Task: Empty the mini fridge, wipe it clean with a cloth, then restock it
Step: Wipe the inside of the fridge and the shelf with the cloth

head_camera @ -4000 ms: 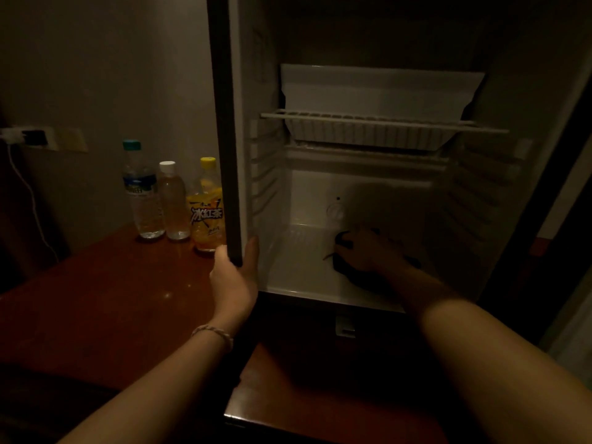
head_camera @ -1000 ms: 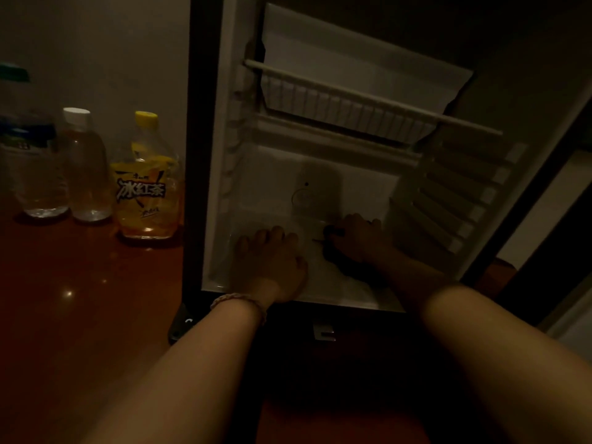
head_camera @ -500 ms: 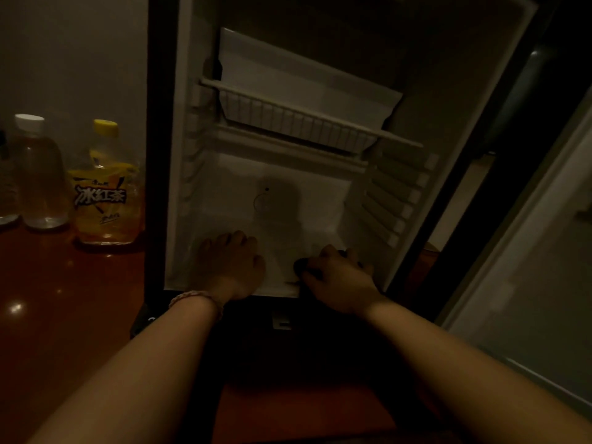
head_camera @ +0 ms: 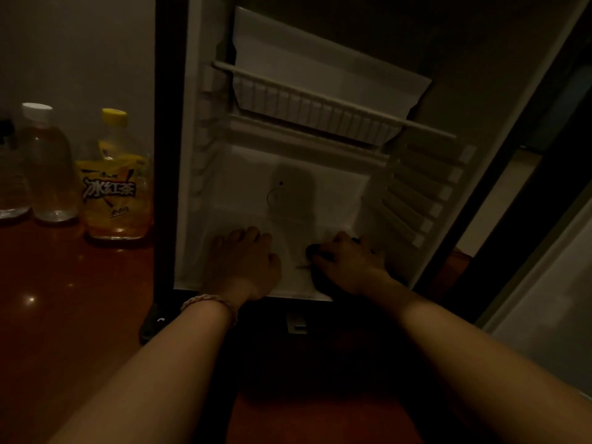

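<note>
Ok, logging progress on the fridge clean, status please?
Left hand flat on mini fridge floor. Right hand gripping dark cloth, wiping. Three bottles out on table. Nothing blocking.

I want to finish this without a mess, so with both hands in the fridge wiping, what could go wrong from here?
1. The wire shelf hangs tilted above both hands; lifting the right hand with the dark cloth could knock it loose.
2. The tea bottle and the clear bottle stand on the table close beside the fridge; a withdrawing left elbow might tip them.
</note>
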